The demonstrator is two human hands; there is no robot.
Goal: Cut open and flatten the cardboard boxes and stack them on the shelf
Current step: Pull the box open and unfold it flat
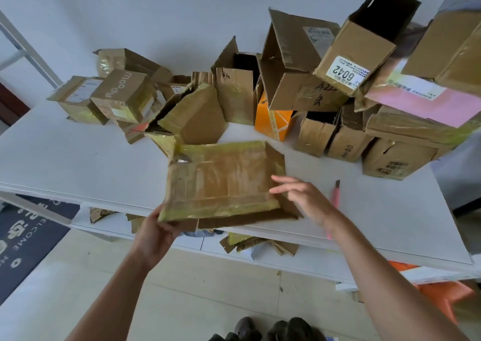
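A flattened, tape-covered cardboard box (223, 182) lies at the front edge of the white table (78, 155), its near edge hanging over. My left hand (156, 232) grips the near left corner of that box from below. Over the box's right side hovers my right hand (299, 197), fingers spread and loose, holding nothing. A pink utility knife (335, 196) lies on the table just right of my right hand. Under the tabletop a lower shelf (109, 223) holds flattened cardboard pieces (250, 241).
Several unflattened boxes crowd the back of the table: a "moody" box (122, 93) on the left, an orange box (273, 122) in the middle, a tall stack with a "6042" labelled box (356, 57) on the right. A dark doormat (23, 236) lies on the floor at left.
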